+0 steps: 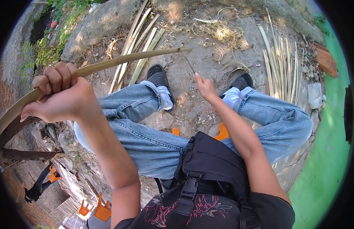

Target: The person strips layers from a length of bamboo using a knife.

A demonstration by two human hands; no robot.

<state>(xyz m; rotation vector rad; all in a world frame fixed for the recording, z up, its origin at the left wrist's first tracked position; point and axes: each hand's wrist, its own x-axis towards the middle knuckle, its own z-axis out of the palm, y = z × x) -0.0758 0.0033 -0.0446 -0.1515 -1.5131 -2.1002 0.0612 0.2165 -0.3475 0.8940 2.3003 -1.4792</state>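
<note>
Outdoors, head view: the surface under the hands is bare packed earth [207, 68] with stones, seen between the seated person's knees in blue jeans [146, 133].

Left hand [58, 95]: closed in a fist around a long curved bamboo strip [119, 61], which runs from the lower left past the fist and on to a tip ahead of the right hand.

Right hand [205, 88]: fingers pinched narrow on a thin dark blade or sliver [186, 59] that slants up toward the strip's tip; whether it touches the strip cannot be told.

Beyond the left hand, split bamboo slats [140, 42] lie on the ground. Beyond the right hand sits a tangle of pale shavings [223, 34]; to that hand's right, a fan of thin bamboo splints [282, 65], then a green painted surface [329, 152].

A black bag [211, 164] rests on the lap. No labels or signs are legible.
</note>
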